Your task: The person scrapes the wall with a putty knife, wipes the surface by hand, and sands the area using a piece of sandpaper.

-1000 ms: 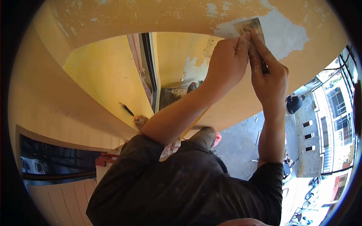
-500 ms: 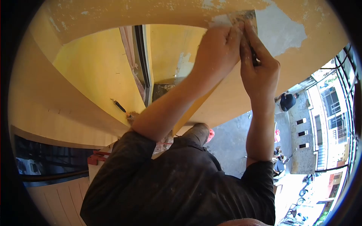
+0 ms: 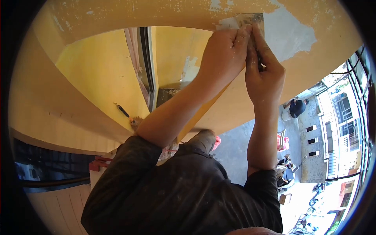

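A flat metal scraper lies against the orange wall at the top, at the edge of a bare grey patch. My left hand is closed, its thumb and fingers pressed on the scraper's left side. From the right, my right hand grips the same scraper, with fingers stretched along the blade and the dark handle partly hidden in the palm. Both hands touch each other near the blade.
A yellow recess with a window frame opens at the left. A dark-handled tool lies on its ledge. Far below at the right, a person in dark clothes bends near a low wall.
The scraper and both hands have shifted slightly; the right hand and forearm moved a little left and down. Both hands keep their hold.
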A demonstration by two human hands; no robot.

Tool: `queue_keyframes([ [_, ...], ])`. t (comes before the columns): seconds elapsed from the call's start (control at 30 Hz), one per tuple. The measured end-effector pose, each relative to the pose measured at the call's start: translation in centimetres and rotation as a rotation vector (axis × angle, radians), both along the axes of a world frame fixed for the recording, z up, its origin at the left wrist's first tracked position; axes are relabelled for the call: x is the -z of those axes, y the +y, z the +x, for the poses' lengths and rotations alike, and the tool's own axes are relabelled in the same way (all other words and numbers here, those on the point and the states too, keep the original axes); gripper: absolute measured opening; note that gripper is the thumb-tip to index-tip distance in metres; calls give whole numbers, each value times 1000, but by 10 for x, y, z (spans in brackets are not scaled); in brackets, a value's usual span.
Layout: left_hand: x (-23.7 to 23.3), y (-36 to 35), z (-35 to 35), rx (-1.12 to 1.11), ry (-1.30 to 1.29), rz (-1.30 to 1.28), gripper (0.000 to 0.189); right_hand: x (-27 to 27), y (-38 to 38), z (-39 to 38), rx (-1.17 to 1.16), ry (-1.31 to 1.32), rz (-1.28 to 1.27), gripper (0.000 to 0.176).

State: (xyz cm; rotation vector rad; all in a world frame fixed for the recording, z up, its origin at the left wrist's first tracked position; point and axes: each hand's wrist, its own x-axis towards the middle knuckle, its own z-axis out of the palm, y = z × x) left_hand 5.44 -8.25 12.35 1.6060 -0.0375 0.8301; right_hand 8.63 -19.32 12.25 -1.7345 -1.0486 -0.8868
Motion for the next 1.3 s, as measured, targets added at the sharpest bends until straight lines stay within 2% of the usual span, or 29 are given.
queue_keyframes([
  [0.07,9,-3,1,-7,-19,34,48,0,-3,-5,8,92,-25,42],
  [0.17,-2,1,0,-26,-22,29,49,-2,3,7,-13,-8,-9,42],
  [0.23,2,-3,-3,-23,32,23,49,0,-2,-3,3,44,-17,42],
  [0.37,-4,0,2,-41,-52,23,47,-5,3,6,5,-31,-16,42],
  [0.47,9,-10,0,-27,-44,5,45,-2,-1,-4,6,51,2,39],
  [0.6,-2,-2,2,-29,-95,43,50,-5,-2,-4,82,77,-68,37],
  [0.67,-1,-7,1,-20,-88,3,50,-11,2,-10,92,107,-8,35],
  [0.7,4,-7,1,-33,-62,58,50,-9,2,-4,84,92,7,35],
  [0.77,-5,-1,8,-61,-68,120,49,0,1,14,49,-156,-3,35],
  [0.8,-9,-2,12,-99,-116,113,49,-7,3,10,47,-157,-10,35],
  [0.87,-3,-10,5,-126,-116,98,49,-17,5,-9,39,129,55,34],
  [0.93,-16,-9,-2,-1,-72,25,46,-7,-2,-1,39,71,49,34],
  [1.0,-18,-6,4,-69,-94,94,46,-13,1,8,35,-1,41,34],
  [1.07,-19,-12,-3,0,-21,3,46,-10,-3,1,61,51,27,35],
  [1.13,-8,-14,0,-9,-7,54,47,-8,-6,-1,104,82,24,36],
  [1.23,-14,-8,11,-38,-57,97,49,-12,-6,3,70,46,-12,37],
  [1.3,-14,-12,6,19,-53,37,48,-16,-7,-2,26,157,29,37],
])
